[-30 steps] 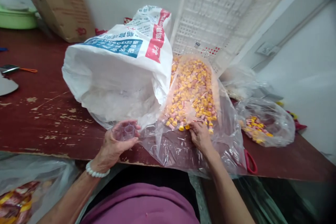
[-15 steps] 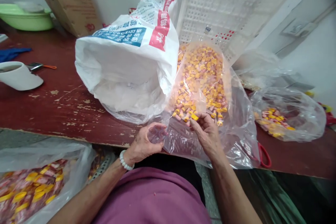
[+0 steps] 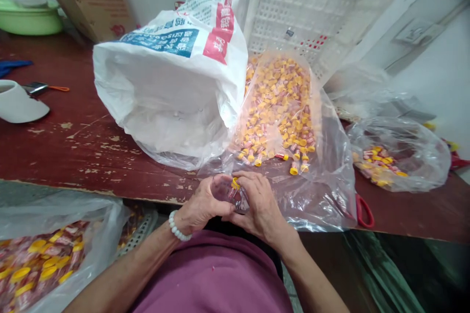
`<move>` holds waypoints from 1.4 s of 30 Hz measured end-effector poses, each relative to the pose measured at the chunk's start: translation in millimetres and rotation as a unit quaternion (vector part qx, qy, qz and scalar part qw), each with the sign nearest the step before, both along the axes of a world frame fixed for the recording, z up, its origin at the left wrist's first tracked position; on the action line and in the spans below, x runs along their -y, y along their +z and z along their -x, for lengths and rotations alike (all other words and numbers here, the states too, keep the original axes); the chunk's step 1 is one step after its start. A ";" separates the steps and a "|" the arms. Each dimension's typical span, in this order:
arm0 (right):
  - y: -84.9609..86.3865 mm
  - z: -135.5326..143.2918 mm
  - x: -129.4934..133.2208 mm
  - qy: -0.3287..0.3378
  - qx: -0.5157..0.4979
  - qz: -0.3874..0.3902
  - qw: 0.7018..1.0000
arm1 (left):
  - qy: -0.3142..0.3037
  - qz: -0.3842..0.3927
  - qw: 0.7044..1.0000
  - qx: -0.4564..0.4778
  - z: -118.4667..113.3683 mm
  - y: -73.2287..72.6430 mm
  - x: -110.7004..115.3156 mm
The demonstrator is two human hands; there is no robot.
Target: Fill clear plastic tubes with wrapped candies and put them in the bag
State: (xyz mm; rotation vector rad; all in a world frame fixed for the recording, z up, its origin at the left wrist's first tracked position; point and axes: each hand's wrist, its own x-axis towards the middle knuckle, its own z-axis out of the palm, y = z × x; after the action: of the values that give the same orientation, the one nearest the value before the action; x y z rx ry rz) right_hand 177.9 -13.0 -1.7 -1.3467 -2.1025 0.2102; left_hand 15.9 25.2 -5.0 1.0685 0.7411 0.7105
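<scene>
In front of my body, my left hand (image 3: 200, 208), with a beaded bracelet at the wrist, is wrapped round a clear plastic cup (image 3: 220, 188). My right hand (image 3: 261, 208) is curled at the cup's right side, its fingertips on a small yellow-capped bottle (image 3: 234, 188) at the cup's mouth. Whether that bottle touches the cup's inside I cannot tell. Just beyond my hands, a clear plastic bag (image 3: 314, 195) lies with its mouth towards me, full of many similar little bottles (image 3: 282, 102).
A large white sack (image 3: 172, 93) gapes on the red table (image 3: 84, 156), with a white crate (image 3: 293, 10) behind. Another bag of small bottles (image 3: 400, 156) sits right. Lower left, a lined container holds larger yellow-capped jars (image 3: 44, 264). A white cup-like object (image 3: 22, 102) stands left.
My right hand has moved left and towards me from the bag's mouth to the clear cup, bringing a yellow-capped bottle. My left hand keeps hold of the cup.
</scene>
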 end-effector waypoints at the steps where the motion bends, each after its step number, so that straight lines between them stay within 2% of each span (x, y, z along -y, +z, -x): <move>1: -4.5 4.0 0.6 -0.022 0.004 -0.011 1.000 | 0.002 0.004 1.000 0.001 -2.4 -0.9 0.0; 4: -13.3 8.2 0.2 -0.043 -0.021 -0.013 0.999 | 0.011 0.022 1.000 0.004 -9.1 -4.9 -1.4; 7: -14.5 -8.3 -3.7 0.011 -0.078 0.054 0.995 | 0.017 0.061 0.998 0.018 -11.7 -9.3 -6.0; 8: -14.8 -18.7 -5.7 0.001 -0.091 0.077 0.993 | 0.026 0.075 0.997 0.019 -11.4 -10.4 -7.8; 9: -15.8 -31.0 -8.2 -0.034 -0.091 0.091 0.991 | 0.039 0.088 0.995 0.017 -10.7 -11.2 -9.5; 11: -20.7 -59.0 -14.9 -0.171 -0.038 0.089 0.981 | 0.064 0.100 0.993 0.012 -8.6 -11.8 -11.9; 13: -28.8 -86.9 -23.3 -0.319 0.061 0.069 0.943 | 0.075 0.100 0.992 0.009 -6.7 -11.5 -12.4; 14: -33.4 -99.1 -27.6 -0.370 0.104 0.066 0.921 | 0.074 0.099 0.992 0.008 -6.3 -11.2 -11.8; 16: -41.7 -118.0 -35.1 -0.417 0.146 0.073 0.894 | 0.062 0.100 0.993 0.000 -6.9 -10.5 -9.8; 17: -44.8 -124.1 -37.8 -0.418 0.147 0.077 0.893 | 0.059 0.100 0.993 -0.006 -7.9 -10.3 -8.7; 21: -43.8 -123.8 -38.2 -0.401 0.129 0.075 0.904 | 0.054 0.072 0.996 -0.023 -13.2 -11.8 -6.6; 24: -25.8 -99.4 -25.9 -0.365 0.050 0.058 0.928 | 0.045 0.003 0.999 -0.021 -14.2 -13.8 -7.5; 26: -6.4 -75.9 -14.0 -0.266 -0.082 0.054 0.959 | 0.039 -0.064 0.997 -0.035 -13.3 -13.1 -7.8; 28: 14.3 -51.9 -2.8 -0.146 -0.181 0.047 0.971 | 0.027 -0.129 0.989 -0.061 -12.1 -9.7 -7.2; 31: 37.2 -24.9 6.6 -0.036 -0.178 0.026 0.983 | 0.007 -0.175 0.981 -0.085 -11.1 -2.6 -5.5; 34: 44.6 -13.1 7.6 0.034 -0.124 0.040 0.991 | -0.005 -0.173 0.982 -0.072 -10.8 0.2 -4.7; 37: 43.7 -11.2 6.7 0.055 -0.095 0.043 0.993 | -0.005 -0.167 0.985 -0.051 -10.1 -3.2 -5.1; 42: 40.6 -11.2 9.6 -0.006 -0.097 0.043 0.994 | 0.008 -0.146 0.988 -0.052 -6.8 -8.1 -6.4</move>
State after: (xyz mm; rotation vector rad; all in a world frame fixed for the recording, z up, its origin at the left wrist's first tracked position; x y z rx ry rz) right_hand 189.0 -22.6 38.9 -1.3318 -1.9427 0.4142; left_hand 22.7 31.6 -13.1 1.3752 0.7506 0.7976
